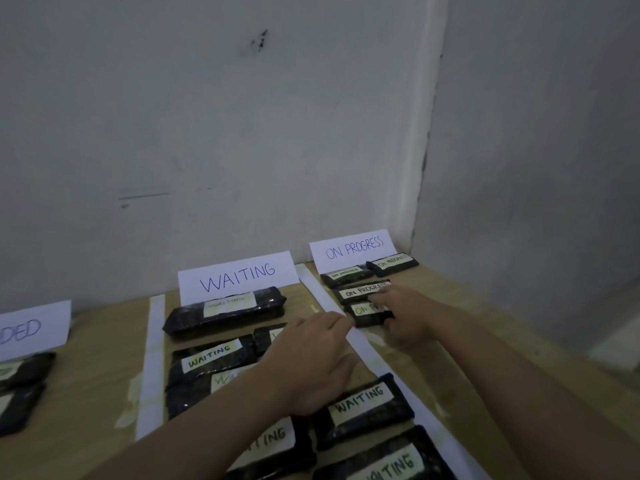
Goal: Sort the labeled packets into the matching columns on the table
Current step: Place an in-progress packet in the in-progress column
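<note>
Just right of the white divider strip (pixel 349 337), in the column under the ON PROGRESS sign (pixel 353 249), lay the nearest ON PROGRESS packet (pixel 369 315), its long axis running across the column, roughly parallel to the sign. The right hand (pixel 407 315) was the nearer one: it rested on the packet's right end, fingers curled around that end in a loose grip, forearm reaching in from the lower right. The left hand (pixel 313 358) reached across the WAITING packets (pixel 360 407), palm down, fingers together and extended, their tips at the strip just beside the packet's left end; whether they touched the packet could not be told. Three more ON PROGRESS packets lay beyond, nearer the sign.
</note>
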A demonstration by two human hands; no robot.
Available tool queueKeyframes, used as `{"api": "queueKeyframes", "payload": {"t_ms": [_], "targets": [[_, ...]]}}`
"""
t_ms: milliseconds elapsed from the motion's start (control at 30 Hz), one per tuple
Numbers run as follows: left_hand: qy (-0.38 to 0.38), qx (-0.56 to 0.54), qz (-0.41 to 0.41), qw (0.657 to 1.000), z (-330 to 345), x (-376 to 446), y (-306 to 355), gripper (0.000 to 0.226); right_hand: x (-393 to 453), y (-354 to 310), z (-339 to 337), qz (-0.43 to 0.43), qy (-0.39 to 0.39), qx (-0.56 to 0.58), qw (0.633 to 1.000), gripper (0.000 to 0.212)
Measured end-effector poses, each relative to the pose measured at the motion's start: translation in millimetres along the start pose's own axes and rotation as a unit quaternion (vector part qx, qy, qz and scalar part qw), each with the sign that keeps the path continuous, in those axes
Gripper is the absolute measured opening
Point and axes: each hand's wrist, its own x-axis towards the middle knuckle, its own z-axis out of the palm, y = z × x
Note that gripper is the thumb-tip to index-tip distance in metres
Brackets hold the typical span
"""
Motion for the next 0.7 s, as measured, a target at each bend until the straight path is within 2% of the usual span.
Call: {"api": "queueKeyframes", "payload": {"t_ms": [200,433,567,700], "targets": [[0.006,-0.016,-0.006,1.0,1,-2,-4,0.05,1,4,1,0.018,-0.028,0.001,0.999,0.07],[0.01,-0.015,0.005,1.0,-6,-18,-3,0.051,-21,-6,-8,-0.002,-0.016,-0.117,0.993,0.069],[0.019,-0.008,0.009,1.0,-23,-41,-4,0.049,-48,-44,-20,-0.087,0.086,-0.091,0.988,0.06],[0.008,0.034,-0.018,0.999,-37,-83,-18,0.05,-82,-97,-26,-0.192,0.165,-0.059,0.966,0.05]]}}
